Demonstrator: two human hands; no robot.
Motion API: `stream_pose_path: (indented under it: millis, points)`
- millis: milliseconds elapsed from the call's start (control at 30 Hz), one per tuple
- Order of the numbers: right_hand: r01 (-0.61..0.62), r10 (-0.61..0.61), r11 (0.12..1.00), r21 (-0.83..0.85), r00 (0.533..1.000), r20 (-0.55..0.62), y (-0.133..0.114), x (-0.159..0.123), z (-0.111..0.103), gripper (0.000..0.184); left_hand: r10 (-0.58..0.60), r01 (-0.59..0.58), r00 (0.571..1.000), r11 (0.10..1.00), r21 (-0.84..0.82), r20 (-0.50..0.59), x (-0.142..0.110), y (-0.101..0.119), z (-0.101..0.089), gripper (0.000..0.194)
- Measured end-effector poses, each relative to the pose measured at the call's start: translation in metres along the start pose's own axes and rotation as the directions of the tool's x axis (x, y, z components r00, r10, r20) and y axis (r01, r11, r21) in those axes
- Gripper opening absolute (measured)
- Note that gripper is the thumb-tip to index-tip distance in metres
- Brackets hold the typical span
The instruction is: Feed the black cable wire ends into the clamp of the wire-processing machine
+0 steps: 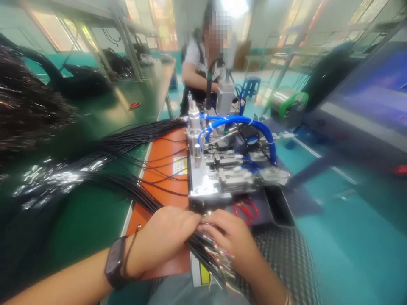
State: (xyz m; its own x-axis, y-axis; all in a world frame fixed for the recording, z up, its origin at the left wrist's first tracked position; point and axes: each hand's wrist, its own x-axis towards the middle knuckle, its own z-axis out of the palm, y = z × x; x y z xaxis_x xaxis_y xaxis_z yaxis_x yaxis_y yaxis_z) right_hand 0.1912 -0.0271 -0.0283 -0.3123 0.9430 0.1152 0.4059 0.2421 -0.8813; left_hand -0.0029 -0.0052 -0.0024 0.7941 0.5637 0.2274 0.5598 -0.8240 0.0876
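Observation:
My left hand [162, 237] and my right hand [230, 241] meet over a bundle of thin black wires [203, 250], gripping it from both sides. The wire ends fan out below my right hand, showing bare, coloured tips. The same wires run back across an orange mat [165, 169] towards a heap of black wire [32, 110] on the green workbench [95, 237]. Just ahead of my hands stands a metal pneumatic machine with clamps [222, 169], looped with blue tubing [241, 123]. A dark band [115, 262] circles my left wrist.
A shallow dark tray [278, 205] and loose red wires [246, 212] lie beside the machine. Red-handled scissors [134, 106] rest on the bench. A co-worker [200, 72] stands beyond the machine. A large screen [369, 93] fills the right side.

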Motion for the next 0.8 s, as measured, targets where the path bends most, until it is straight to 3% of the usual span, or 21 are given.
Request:
stream_pose_path:
  millis: [100,267,433,567,800]
  points:
    - [-0.044,0.045,0.999,0.014,0.996,-0.083,-0.001,-0.003,0.000,0.009,0.016,-0.016,1.000,1.000,0.006,-0.002,-0.003,0.001,-0.005,0.029]
    - [-0.115,0.137,0.989,0.088,0.945,-0.296,-0.001,-0.007,0.003,0.005,-0.048,0.046,0.995,0.999,-0.020,-0.084,-0.003,0.000,-0.006,0.028]
    - [-0.114,0.152,0.984,0.135,0.933,-0.326,-0.001,-0.005,0.006,0.011,-0.128,0.122,0.987,0.990,-0.065,-0.096,-0.003,0.003,-0.002,0.020]
    - [-0.049,0.078,0.994,0.102,0.950,-0.303,-0.003,-0.003,0.006,0.013,-0.181,0.180,0.984,0.978,-0.104,0.001,0.001,0.005,-0.008,0.017]
    - [0.021,0.012,0.994,0.105,0.952,-0.307,-0.006,-0.005,0.008,0.011,-0.215,0.264,0.951,0.939,-0.220,0.223,0.004,0.005,-0.028,0.033]
